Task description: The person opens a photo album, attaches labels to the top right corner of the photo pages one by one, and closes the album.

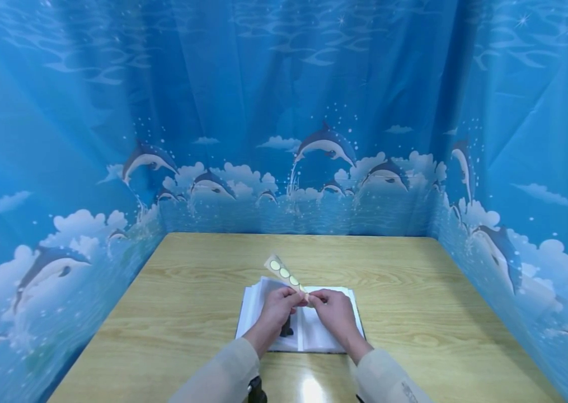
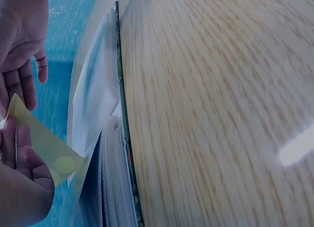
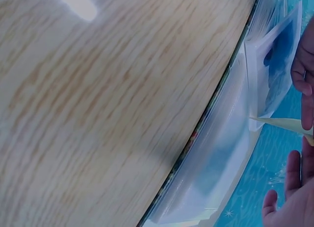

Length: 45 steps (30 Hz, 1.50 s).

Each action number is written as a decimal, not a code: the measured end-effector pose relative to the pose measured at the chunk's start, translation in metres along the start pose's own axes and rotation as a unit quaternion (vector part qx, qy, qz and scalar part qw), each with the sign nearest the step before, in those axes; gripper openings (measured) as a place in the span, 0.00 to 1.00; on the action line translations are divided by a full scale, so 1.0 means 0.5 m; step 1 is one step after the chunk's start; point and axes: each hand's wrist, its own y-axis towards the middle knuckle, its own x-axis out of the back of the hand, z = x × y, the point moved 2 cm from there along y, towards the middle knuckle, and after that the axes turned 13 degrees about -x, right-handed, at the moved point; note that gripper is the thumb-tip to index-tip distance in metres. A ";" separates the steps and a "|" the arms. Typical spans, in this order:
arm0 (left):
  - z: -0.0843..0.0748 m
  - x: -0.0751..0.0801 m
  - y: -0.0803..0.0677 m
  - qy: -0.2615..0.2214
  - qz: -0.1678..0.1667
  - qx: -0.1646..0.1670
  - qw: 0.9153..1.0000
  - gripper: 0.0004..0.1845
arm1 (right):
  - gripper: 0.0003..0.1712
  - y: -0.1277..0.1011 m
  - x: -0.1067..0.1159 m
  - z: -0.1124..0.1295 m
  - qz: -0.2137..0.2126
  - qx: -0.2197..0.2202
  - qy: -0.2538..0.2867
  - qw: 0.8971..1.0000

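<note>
While both hands' fingers pinch near end, sticker strip (image 1: 285,273) points up-left, away.

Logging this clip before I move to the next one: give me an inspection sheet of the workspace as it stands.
Surface: light wood-grain table, glossy, with a light glare near the front edge.
Job's things: narrow yellowish sticker strip with pale round dots, pinched at its near end by both hands; open album with clear plastic sleeve pages lying flat under them.
Clutter: nothing seen.
Hands: left hand and right hand meet over the album, fingers curled on the strip.
Cables: nothing seen.
Surroundings: blue dolphin-print curtain on three sides.
</note>
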 end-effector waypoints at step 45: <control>0.021 0.302 0.019 0.013 -0.134 0.045 0.990 0.08 | 0.10 0.013 0.034 -0.053 -0.017 -0.126 0.044 0.991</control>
